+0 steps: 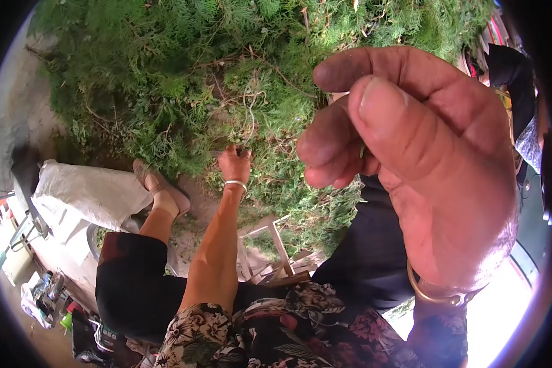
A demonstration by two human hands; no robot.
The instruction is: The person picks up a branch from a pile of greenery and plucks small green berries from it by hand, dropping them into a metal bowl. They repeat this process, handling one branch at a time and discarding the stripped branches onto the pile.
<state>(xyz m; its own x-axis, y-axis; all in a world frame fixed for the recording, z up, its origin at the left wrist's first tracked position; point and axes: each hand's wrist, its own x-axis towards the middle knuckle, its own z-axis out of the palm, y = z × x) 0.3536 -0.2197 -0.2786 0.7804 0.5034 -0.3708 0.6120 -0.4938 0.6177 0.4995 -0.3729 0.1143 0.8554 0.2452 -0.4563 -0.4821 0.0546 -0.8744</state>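
My right hand (435, 141) is raised close to the camera and fills the upper right. Its fingers are curled in with the thumb lying across them. A tiny green bit shows between the fingers, too little to name. A bracelet (438, 295) circles that wrist. Lower and further off, my left hand (234, 164) is down among green conifer sprigs (270, 153), its fingers closed. What it grips, if anything, is hidden. A pale bangle (235, 183) is on the left wrist. Thin bare twigs (251, 104) lie just above this hand.
A big heap of feathery green branches (135, 61) covers the ground ahead. My sandalled foot (165, 190) rests beside a whitish sack (86, 193). A wooden frame (279, 245) stands between my legs. Assorted items (49, 294) lie at lower left. Dark cloth (509, 73) hangs at right.
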